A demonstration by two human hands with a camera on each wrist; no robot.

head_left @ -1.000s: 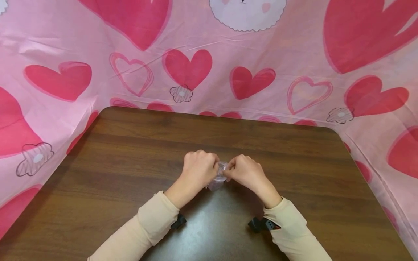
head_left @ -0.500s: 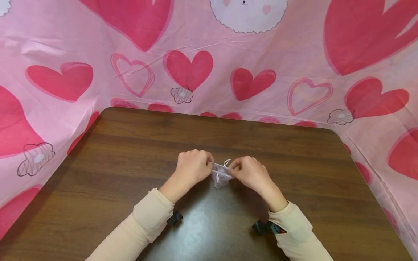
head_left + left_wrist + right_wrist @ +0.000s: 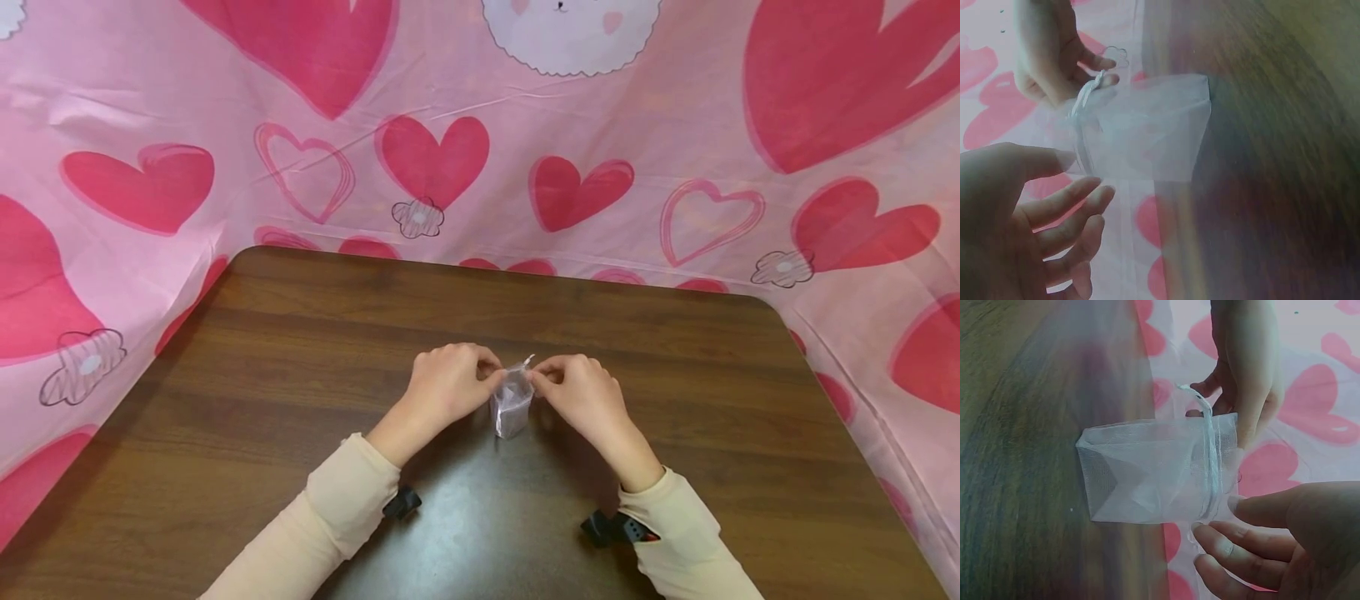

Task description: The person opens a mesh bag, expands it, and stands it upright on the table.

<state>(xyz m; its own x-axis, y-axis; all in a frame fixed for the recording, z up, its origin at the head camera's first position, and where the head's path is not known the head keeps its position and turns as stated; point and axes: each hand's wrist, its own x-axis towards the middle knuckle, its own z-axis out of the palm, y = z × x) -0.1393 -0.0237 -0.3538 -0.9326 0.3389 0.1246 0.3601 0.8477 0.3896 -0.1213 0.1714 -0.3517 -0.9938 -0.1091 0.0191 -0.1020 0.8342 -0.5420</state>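
Observation:
A small sheer white organza drawstring pouch (image 3: pixel 513 410) stands upright on the table between my hands, its mouth spread and facing up. My left hand (image 3: pixel 453 383) pinches the left side of the mouth between thumb and fingertips. Opposite it, my right hand (image 3: pixel 581 390) pinches the right side of the rim. In the left wrist view, the pouch (image 3: pixel 1147 134) shows its see-through mesh, with a twisted white drawstring (image 3: pixel 1088 97) near the mouth. The right wrist view shows the drawstring (image 3: pixel 1211 456) running along the pouch's neck, and folds inside the mesh.
The brown wood-grain table (image 3: pixel 337 308) has rounded far corners. A pink curtain with hearts (image 3: pixel 480 83) hangs around its back and sides. Black wrist cameras, left (image 3: pixel 402 502) and right (image 3: pixel 600 528), sit beneath the beige sleeves.
The pouch was bunched between the hands, then pulled flat and wide as they moved apart. Now the hands are slightly closer, and the pouch's mouth and body have opened out.

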